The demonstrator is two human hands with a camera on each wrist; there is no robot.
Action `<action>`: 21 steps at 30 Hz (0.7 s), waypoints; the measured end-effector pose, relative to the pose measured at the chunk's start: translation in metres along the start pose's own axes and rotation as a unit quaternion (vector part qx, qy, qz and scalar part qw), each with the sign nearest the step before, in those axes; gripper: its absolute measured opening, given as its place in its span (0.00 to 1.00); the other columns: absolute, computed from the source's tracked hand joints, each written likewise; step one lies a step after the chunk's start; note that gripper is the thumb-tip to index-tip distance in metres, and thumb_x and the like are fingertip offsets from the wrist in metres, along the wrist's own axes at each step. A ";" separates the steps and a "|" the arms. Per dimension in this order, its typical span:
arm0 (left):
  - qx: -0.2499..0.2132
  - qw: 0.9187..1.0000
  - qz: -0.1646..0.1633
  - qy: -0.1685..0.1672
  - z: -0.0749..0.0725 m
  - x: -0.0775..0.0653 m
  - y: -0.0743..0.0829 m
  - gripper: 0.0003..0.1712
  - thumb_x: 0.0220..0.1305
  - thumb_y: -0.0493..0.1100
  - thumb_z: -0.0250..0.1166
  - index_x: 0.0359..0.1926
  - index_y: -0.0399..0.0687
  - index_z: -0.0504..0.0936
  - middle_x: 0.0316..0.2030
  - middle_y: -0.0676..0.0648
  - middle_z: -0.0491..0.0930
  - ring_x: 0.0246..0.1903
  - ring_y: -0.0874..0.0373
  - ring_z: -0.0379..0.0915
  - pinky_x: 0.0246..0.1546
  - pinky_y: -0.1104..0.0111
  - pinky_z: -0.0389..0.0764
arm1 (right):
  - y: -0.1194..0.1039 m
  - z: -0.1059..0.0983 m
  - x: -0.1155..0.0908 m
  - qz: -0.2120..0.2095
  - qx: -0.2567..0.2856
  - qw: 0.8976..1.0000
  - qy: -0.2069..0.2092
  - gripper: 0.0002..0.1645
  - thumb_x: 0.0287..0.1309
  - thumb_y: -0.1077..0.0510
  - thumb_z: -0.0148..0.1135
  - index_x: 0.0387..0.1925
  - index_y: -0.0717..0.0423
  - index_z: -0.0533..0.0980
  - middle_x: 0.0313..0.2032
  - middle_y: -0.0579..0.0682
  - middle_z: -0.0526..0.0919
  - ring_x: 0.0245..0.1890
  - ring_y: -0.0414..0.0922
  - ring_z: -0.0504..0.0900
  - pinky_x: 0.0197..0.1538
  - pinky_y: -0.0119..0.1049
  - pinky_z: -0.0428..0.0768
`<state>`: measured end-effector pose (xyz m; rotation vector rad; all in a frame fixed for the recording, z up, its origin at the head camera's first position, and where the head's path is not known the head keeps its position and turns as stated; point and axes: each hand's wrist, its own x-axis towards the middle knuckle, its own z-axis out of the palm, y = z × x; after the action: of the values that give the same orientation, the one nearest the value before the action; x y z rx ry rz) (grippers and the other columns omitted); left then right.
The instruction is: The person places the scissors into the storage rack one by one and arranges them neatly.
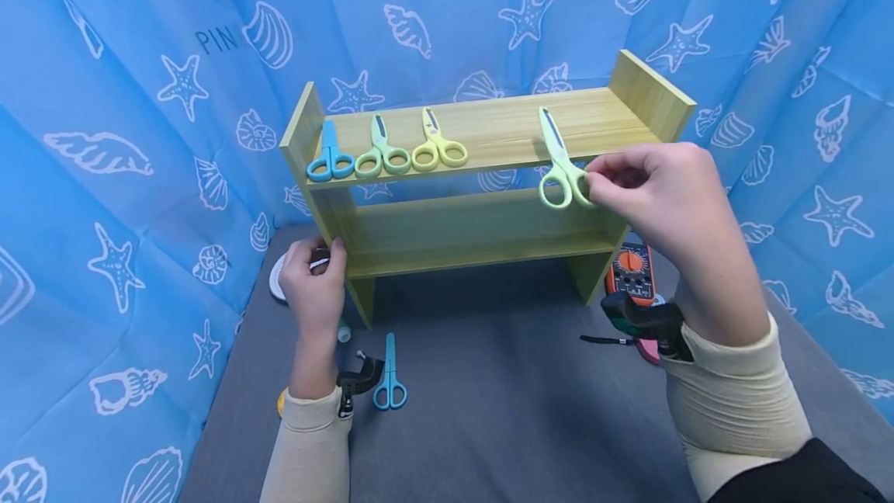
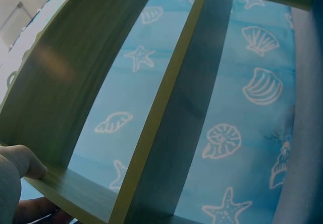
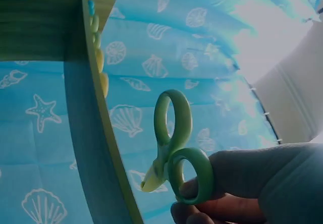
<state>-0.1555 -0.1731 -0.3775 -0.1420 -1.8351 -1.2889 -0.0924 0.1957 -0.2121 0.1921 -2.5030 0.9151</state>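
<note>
Between thumb and fingers, my right hand pinches one handle loop of pale green scissors. Their blades point away over the front of the top board of a wooden two-tier shelf. In the right wrist view the green scissors show both loops, with a finger through the lower one. My left hand holds the shelf's left side panel, thumb on the inner face, as the left wrist view shows. Along the top board's left half lie blue scissors, green scissors and yellow scissors.
Another pair of blue scissors lies on the grey table in front of the shelf. An orange multimeter and a pink object are by the right side. A white round object is partly behind my left hand. Patterned blue curtains surround the table.
</note>
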 end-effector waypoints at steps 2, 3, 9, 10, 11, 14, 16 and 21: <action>0.002 1.000 0.001 -0.002 0.000 0.000 -0.009 0.07 0.66 0.32 0.68 0.37 0.27 0.84 0.35 0.33 0.79 0.35 0.47 0.80 0.34 0.81 0.79 | -0.003 0.003 0.016 -0.003 -0.001 1.000 -0.005 0.11 0.62 0.55 0.68 0.39 0.58 0.89 0.33 0.54 0.88 0.28 0.38 0.78 0.29 0.21 0.72; 0.003 1.000 0.000 -0.002 0.000 0.001 -0.011 0.08 0.66 0.33 0.68 0.37 0.28 0.85 0.35 0.35 0.79 0.35 0.48 0.80 0.35 0.81 0.79 | -0.004 0.005 0.023 -0.006 -0.003 1.000 -0.010 0.12 0.62 0.55 0.68 0.39 0.58 0.89 0.33 0.54 0.88 0.28 0.38 0.78 0.29 0.22 0.71; -0.003 1.000 -0.003 -0.006 -0.002 0.002 -0.014 0.11 0.68 0.39 0.68 0.38 0.31 0.85 0.35 0.39 0.80 0.35 0.52 0.80 0.36 0.79 0.81 | -0.016 0.020 0.060 -0.024 -0.039 0.998 -0.052 0.13 0.62 0.56 0.63 0.40 0.56 0.89 0.34 0.53 0.88 0.33 0.46 0.77 0.32 0.33 0.69; -0.003 1.000 -0.004 -0.007 -0.002 0.002 -0.014 0.11 0.68 0.39 0.68 0.38 0.31 0.85 0.35 0.39 0.80 0.36 0.52 0.80 0.36 0.78 0.82 | -0.018 0.023 0.065 -0.026 -0.045 0.997 -0.061 0.13 0.62 0.56 0.62 0.40 0.56 0.89 0.35 0.52 0.88 0.34 0.47 0.76 0.33 0.35 0.69; -0.002 1.000 -0.004 -0.008 -0.003 0.002 -0.014 0.11 0.68 0.39 0.68 0.38 0.31 0.85 0.36 0.39 0.79 0.36 0.52 0.80 0.36 0.78 0.82 | -0.020 0.026 0.070 -0.028 -0.049 0.996 -0.069 0.13 0.62 0.57 0.61 0.40 0.56 0.89 0.35 0.52 0.88 0.34 0.47 0.76 0.33 0.36 0.69; -0.001 1.000 -0.005 -0.009 -0.003 0.002 -0.013 0.11 0.68 0.38 0.68 0.38 0.30 0.85 0.36 0.37 0.79 0.37 0.52 0.80 0.37 0.76 0.83 | -0.024 0.035 0.082 -0.034 -0.058 0.994 -0.088 0.14 0.62 0.57 0.59 0.39 0.56 0.89 0.35 0.52 0.88 0.33 0.47 0.76 0.32 0.37 0.70; -0.001 1.000 -0.007 -0.008 -0.002 0.001 -0.013 0.09 0.67 0.36 0.68 0.38 0.29 0.85 0.36 0.36 0.79 0.37 0.51 0.81 0.37 0.76 0.82 | -0.025 0.041 0.086 -0.044 -0.063 0.993 -0.093 0.15 0.61 0.58 0.57 0.39 0.56 0.89 0.34 0.51 0.87 0.32 0.47 0.75 0.31 0.38 0.70; -0.003 1.000 -0.005 -0.005 -0.001 0.002 -0.001 0.06 0.65 0.29 0.67 0.37 0.25 0.83 0.35 0.31 0.77 0.36 0.44 0.80 0.36 0.77 0.80 | -0.026 0.048 0.089 -0.064 -0.069 0.992 -0.083 0.17 0.63 0.58 0.53 0.39 0.56 0.88 0.34 0.52 0.86 0.30 0.48 0.74 0.32 0.39 0.69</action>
<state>-0.1564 -0.1751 -0.3770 -0.1422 -1.8420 -1.3026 -0.1817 0.1477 -0.1875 0.3935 -2.6596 0.6961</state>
